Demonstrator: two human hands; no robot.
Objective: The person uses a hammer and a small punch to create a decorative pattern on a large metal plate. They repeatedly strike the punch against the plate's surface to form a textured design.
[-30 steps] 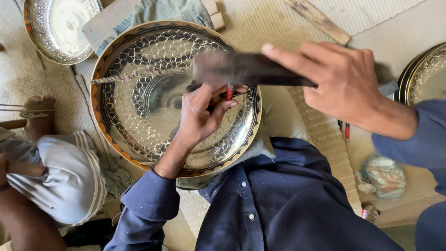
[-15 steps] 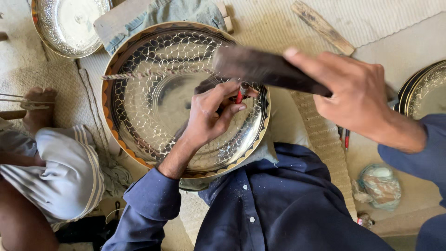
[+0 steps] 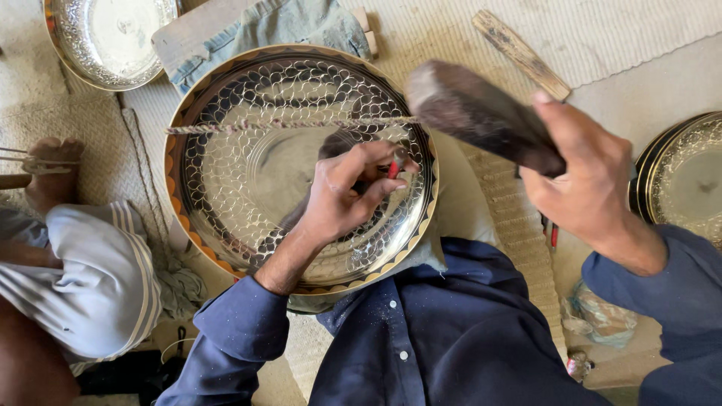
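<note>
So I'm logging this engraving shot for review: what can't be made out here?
- Tip of the red-marked tool: hidden by left hand fingers, head view.
- Mallet in right hand: blurred, its handle covered by the palm.
- Large engraved tray: near rim hidden by the sleeve.
- Tray at right: cut off by the edge.

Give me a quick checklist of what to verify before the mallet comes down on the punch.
1. Left hand pinches the red-tipped punch: ok.
2. Punch tip on the engraved tray: cannot tell, fingers hide it.
3. Right hand grips the raised wooden mallet: ok.
4. Twisted cord lies across the tray, near the punch: not ok.
5. Other person's foot is apart from the tray: ok.
</note>
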